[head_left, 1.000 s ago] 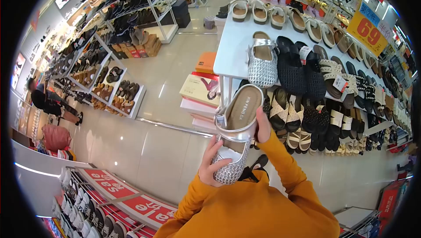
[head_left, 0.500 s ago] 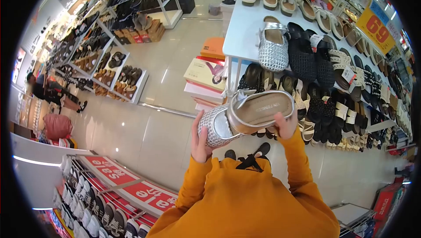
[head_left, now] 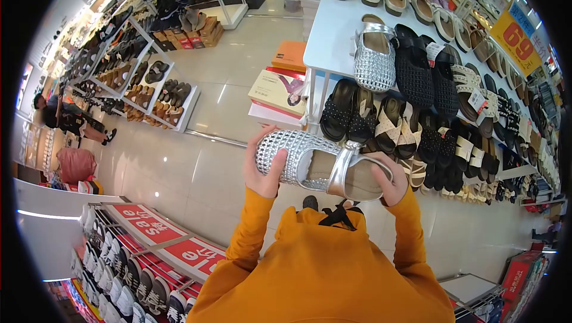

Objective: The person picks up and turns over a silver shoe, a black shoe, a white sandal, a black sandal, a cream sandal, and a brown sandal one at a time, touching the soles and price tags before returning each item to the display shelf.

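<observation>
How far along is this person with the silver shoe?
Done: the silver woven shoe is up off the white table, where a similar shoe sits. In hand: the left hand holds its toe, the right hand its heel. Left: it is not set down; whether the handling is nearly finished, I can't tell.

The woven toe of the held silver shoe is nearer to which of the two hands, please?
Left. The left hand holds the woven toe itself, while the right hand grips the heel end of the silver shoe.
</observation>
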`<move>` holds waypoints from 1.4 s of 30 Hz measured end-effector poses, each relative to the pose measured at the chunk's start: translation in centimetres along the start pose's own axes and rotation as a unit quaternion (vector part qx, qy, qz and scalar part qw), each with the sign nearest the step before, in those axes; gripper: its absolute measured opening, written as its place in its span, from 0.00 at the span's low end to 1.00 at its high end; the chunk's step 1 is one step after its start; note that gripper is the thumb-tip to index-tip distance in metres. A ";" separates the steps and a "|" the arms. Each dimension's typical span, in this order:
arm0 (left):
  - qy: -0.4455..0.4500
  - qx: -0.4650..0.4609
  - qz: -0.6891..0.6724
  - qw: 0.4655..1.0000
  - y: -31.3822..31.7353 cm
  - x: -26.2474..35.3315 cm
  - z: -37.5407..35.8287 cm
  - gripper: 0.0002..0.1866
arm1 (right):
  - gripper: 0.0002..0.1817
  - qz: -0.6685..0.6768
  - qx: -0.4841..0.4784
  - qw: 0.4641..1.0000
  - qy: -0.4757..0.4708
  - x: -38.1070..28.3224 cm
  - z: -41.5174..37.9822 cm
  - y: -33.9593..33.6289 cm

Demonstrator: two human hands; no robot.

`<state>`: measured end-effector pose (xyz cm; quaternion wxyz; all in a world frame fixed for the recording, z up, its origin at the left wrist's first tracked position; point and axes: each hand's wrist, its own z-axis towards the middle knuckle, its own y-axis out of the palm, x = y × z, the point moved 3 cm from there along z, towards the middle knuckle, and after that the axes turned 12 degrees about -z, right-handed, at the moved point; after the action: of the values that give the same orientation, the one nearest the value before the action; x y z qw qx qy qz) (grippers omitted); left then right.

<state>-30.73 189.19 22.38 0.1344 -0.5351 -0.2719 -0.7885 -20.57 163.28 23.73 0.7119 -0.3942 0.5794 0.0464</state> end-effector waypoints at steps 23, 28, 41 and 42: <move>-0.249 -0.016 -0.421 0.872 0.9 -7.2 1.8 0.23 | 0.20 -0.363 0.185 0.841 -0.358 -2.1 -3.8 1.2; -0.360 0.064 -0.678 0.638 4.2 -7.9 0.6 0.24 | 0.21 -0.463 0.128 0.721 -0.500 -4.6 -5.0 1.4; -0.252 0.008 -0.314 0.915 4.5 -4.9 -0.1 0.37 | 0.24 0.201 0.146 0.965 0.087 -0.7 -5.6 2.7; -0.261 -0.001 -0.310 0.914 4.8 -4.7 -0.5 0.36 | 0.24 0.284 0.099 0.946 0.124 0.5 -5.8 2.7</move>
<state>-26.90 184.63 19.32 -0.1928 -0.6108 -0.4486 -0.6233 -26.40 161.34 21.88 0.6274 -0.1436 0.7525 0.1397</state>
